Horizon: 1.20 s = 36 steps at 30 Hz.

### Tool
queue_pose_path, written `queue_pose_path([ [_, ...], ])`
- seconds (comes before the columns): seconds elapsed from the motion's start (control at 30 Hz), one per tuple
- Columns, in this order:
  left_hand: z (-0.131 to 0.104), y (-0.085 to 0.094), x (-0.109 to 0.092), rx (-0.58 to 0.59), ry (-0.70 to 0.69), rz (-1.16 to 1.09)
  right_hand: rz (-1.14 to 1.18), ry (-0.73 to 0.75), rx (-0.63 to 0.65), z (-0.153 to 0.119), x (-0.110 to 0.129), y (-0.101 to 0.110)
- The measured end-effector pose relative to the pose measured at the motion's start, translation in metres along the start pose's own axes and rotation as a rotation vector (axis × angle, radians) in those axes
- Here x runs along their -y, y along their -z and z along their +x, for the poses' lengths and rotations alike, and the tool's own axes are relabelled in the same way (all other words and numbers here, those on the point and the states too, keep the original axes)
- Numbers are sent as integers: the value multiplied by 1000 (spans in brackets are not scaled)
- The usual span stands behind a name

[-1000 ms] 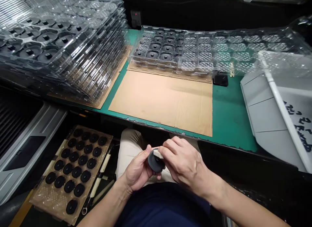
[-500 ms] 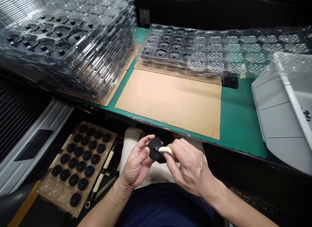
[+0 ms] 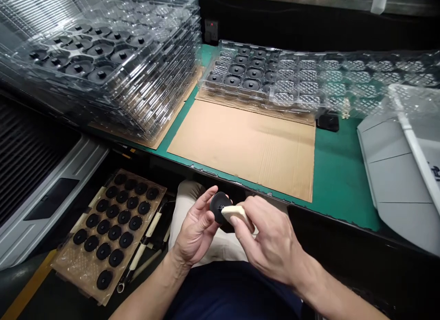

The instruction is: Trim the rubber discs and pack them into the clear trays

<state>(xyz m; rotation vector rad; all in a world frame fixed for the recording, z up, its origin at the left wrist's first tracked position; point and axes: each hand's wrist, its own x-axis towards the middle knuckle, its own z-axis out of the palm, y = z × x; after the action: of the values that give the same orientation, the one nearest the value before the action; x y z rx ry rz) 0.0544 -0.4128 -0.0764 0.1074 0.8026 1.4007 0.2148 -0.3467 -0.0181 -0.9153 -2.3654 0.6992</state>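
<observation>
Green bench [image 3: 343, 159], stacked trays [image 3: 161, 86]: your left hand [image 3: 195, 233] holds a black disc [image 3: 216, 207], your right hand [image 3: 275, 237] clamps an overlapping pale pad [image 3: 235, 212], newly turned broadside.

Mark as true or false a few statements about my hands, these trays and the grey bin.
The left hand holds a round black disc. True.
The right hand is empty. False: it grips a flat cream-coloured piece.
The tall stack of clear plastic trays stands left of the brown cardboard sheet. True.
The grey plastic bin is also left of it. False: it is right.
</observation>
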Motion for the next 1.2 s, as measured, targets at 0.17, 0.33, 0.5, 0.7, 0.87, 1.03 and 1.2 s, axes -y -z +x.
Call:
queue_pose_path([
  [0.17, -3, -2, -5, -11, -120, 80, 8, 30, 1, -5, 5, -4],
  [0.33, -6, 2, -6, -19, -106, 102, -80, -8, 9, -5, -2, -3],
  [0.5, -7, 5, -8, 37, -51, 81, 1, 13, 40, -6, -1, -2],
  [0.7, -6, 11, -9, 34, 50, 77, 7, 1, 107, -11, -2, -1],
  [0.87, -5, 11, -10, 57, 98, 71, -59, -23, 94, -12, -6, 1],
  [1.03, -4, 12, -11, 11, 132, 75, -17, 53, 188, -12, -7, 1],
  [1.2, -3, 15, -10, -28, 177, 98, -102, 19, 143, -14, -10, 0],
])
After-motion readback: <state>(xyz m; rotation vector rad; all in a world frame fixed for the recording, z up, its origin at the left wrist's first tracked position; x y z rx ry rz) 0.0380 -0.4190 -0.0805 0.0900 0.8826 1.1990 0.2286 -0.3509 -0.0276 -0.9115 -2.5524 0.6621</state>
